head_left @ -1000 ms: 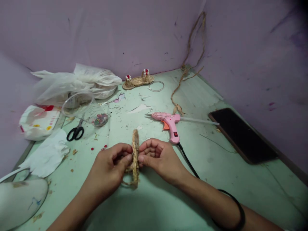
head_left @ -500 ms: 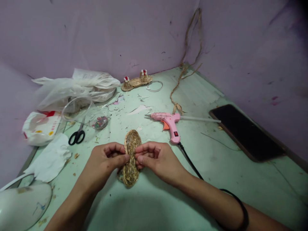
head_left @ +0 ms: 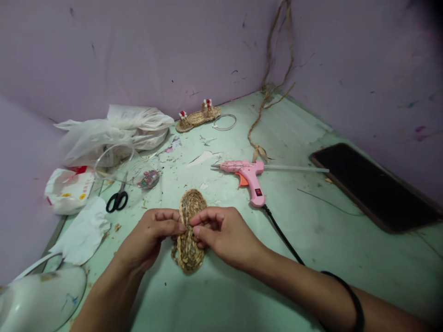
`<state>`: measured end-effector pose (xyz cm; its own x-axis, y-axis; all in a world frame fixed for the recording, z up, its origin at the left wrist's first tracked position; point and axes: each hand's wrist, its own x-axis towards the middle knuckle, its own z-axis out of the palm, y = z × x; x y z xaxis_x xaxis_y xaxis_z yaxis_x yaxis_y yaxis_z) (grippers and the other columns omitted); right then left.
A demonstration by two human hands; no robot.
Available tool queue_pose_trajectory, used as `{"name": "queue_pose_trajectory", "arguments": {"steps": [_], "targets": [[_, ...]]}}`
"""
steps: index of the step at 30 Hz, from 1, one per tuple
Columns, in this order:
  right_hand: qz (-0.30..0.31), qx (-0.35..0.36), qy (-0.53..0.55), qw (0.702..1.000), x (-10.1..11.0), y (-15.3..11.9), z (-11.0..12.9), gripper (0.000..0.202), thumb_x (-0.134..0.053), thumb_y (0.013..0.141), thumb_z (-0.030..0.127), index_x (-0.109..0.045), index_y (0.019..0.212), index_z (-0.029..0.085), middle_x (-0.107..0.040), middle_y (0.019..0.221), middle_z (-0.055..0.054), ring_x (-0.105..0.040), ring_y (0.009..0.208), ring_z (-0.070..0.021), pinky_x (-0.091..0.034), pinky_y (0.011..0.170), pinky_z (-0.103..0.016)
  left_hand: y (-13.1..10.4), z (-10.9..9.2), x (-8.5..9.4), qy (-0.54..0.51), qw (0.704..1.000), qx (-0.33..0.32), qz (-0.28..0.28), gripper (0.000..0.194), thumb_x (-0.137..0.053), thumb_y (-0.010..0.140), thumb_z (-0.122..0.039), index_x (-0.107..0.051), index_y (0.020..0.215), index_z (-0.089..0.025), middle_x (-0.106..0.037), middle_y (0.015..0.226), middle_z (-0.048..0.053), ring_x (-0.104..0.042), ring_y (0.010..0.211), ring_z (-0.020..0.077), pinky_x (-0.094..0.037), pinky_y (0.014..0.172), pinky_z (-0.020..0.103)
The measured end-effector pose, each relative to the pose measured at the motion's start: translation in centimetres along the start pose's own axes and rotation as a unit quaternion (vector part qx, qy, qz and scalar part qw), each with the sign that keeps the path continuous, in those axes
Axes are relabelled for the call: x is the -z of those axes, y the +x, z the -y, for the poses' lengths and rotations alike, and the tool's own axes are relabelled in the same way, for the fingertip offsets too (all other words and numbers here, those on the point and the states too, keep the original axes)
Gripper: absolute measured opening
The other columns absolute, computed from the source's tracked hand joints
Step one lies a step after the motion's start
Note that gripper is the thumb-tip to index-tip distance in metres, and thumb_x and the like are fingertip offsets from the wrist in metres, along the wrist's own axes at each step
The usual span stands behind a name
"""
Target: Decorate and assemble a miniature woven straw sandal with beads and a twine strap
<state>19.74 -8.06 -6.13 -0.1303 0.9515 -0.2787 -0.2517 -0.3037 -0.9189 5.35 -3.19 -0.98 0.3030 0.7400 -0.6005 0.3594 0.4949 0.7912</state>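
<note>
A woven straw sole [head_left: 192, 207], tan and brown, is held upright at the centre front, its long side pointing away from me. My left hand [head_left: 152, 233] pinches its left edge near the narrow middle, thumb on top. From the right, my right hand [head_left: 221, 230] has thumb and forefinger closed together over the middle of the sole; anything tiny between those fingertips is hidden. A braided loop [head_left: 175, 254] shows at the lower left edge of the sole. Beyond the hands, a pink glue gun [head_left: 244, 173] lies with its nozzle to the left.
A black phone [head_left: 375, 189] lies at right. Black scissors [head_left: 116, 201], a bag of beads [head_left: 148, 179], white plastic bags [head_left: 134, 127] and white paper [head_left: 81, 233] are at left. A finished-looking straw sandal [head_left: 199, 118] and wire ring [head_left: 224, 122] sit at the back.
The right fingertips have shifted slightly left over the middle of the sole. The left hand keeps its hold, and the whole view has moved a little.
</note>
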Motion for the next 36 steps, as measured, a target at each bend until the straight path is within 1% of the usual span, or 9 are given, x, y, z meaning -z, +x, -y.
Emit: {"name": "queue_pose_trajectory", "arguments": {"steps": [5, 9, 13, 18, 21, 25, 29, 32, 36], "targets": [[-0.028, 0.004, -0.037, 0.999, -0.2, -0.1, 0.1, 0.010, -0.059, 0.068, 0.015, -0.067, 0.074, 0.015, -0.062, 0.060, 0.000, -0.056, 0.053, -0.0104, -0.047, 0.052, -0.023, 0.2, 0.0, 0.2, 0.002, 1.000, 0.007, 0.006, 0.010, -0.065, 0.053, -0.022, -0.061, 0.052, -0.012, -0.054, 0.049, 0.000, -0.049, 0.052, 0.0123, -0.036, 0.057, 0.025], [-0.053, 0.089, -0.103, 0.989, -0.3, -0.4, 0.2, 0.017, -0.058, 0.068, 0.012, -0.069, 0.080, 0.016, -0.062, 0.063, -0.001, -0.055, 0.056, -0.0106, -0.047, 0.054, -0.022, 0.4, 0.2, 0.2, 0.004, 1.000, 0.006, 0.012, 0.010, -0.065, 0.056, -0.022, -0.061, 0.054, -0.013, -0.054, 0.050, 0.000, -0.050, 0.053, 0.0124, -0.037, 0.057, 0.025], [-0.070, 0.167, -0.182, 0.966, -0.2, -0.4, 0.0, 0.020, -0.061, 0.067, 0.013, -0.070, 0.084, 0.018, -0.064, 0.067, -0.002, -0.057, 0.060, -0.0129, -0.048, 0.060, -0.026, 0.5, 0.3, 0.0, -0.007, 1.000, 0.006, 0.003, 0.010, -0.065, 0.055, -0.021, -0.062, 0.054, -0.012, -0.056, 0.051, 0.001, -0.049, 0.053, 0.0122, -0.036, 0.055, 0.024], [-0.082, 0.127, -0.159, 0.976, -0.3, 0.0, -0.4, 0.017, -0.064, 0.065, 0.013, -0.070, 0.080, 0.019, -0.064, 0.065, -0.001, -0.057, 0.057, -0.0117, -0.047, 0.056, -0.024, 0.6, 0.4, -0.5, -0.035, 0.999, 0.005, -0.007, 0.010, -0.064, 0.055, -0.020, -0.061, 0.054, -0.012, -0.059, 0.053, 0.001, -0.047, 0.051, 0.0102, -0.035, 0.052, 0.023], [-0.089, 0.137, -0.171, 0.972, -0.3, -0.1, -0.5, 0.011, -0.064, 0.066, 0.013, -0.070, 0.074, 0.018, -0.065, 0.067, -0.002, -0.059, 0.059, -0.0128, -0.047, 0.057, -0.025, 0.6, 0.4, -0.7, -0.043, 0.999, 0.010, -0.014, 0.009, -0.065, 0.054, -0.020, -0.061, 0.055, -0.011, -0.059, 0.052, 0.001, -0.047, 0.050, 0.0096, -0.035, 0.052, 0.022], [-0.078, 0.205, -0.211, 0.953, 0.1, -0.2, -0.5, 0.010, -0.062, 0.070, 0.011, -0.069, 0.069, 0.018, -0.066, 0.067, -0.002, -0.059, 0.065, -0.0137, -0.047, 0.063, -0.025, 0.6, 0.4, -0.7, -0.044, 0.999, 0.009, -0.017, 0.009, -0.065, 0.053, -0.019, -0.060, 0.054, -0.011, -0.057, 0.050, 0.000, -0.046, 0.049, 0.0090, -0.034, 0.051, 0.022], [-0.045, 0.277, -0.289, 0.915, 0.7, 0.0, -0.3, 0.012, -0.055, 0.074, 0.012, -0.064, 0.069, 0.017, -0.062, 0.066, -0.003, -0.056, 0.064, -0.0138, -0.044, 0.062, -0.025, 0.5, 0.4, -0.8, -0.052, 0.999, 0.011, -0.010, 0.009, -0.065, 0.055, -0.019, -0.059, 0.055, -0.012, -0.057, 0.051, 0.000, -0.047, 0.049, 0.0093, -0.034, 0.051, 0.022], [-0.029, 0.284, -0.339, 0.897, 1.1, 0.0, 0.0, 0.010, -0.052, 0.072, 0.012, -0.059, 0.066, 0.016, -0.057, 0.063, -0.002, -0.052, 0.061, -0.0136, -0.040, 0.057, -0.024, 0.5, 0.5, -1.1, -0.063, 0.998, 0.009, 0.004, 0.009, -0.065, 0.057, -0.020, -0.060, 0.057, -0.012, -0.057, 0.053, 0.000, -0.048, 0.051, 0.0102, -0.036, 0.052, 0.022], [-0.016, 0.271, -0.369, 0.889, 1.2, 0.0, 0.4, 0.007, -0.050, 0.070, 0.012, -0.053, 0.066, 0.016, -0.052, 0.063, -0.001, -0.048, 0.058, -0.0133, -0.036, 0.054, -0.024, 0.5, 0.6, -1.2, -0.060, 0.998, 0.005, 0.008, 0.011, -0.066, 0.057, -0.021, -0.059, 0.058, -0.012, -0.054, 0.050, -0.001, -0.049, 0.050, 0.0108, -0.035, 0.051, 0.023]]}}
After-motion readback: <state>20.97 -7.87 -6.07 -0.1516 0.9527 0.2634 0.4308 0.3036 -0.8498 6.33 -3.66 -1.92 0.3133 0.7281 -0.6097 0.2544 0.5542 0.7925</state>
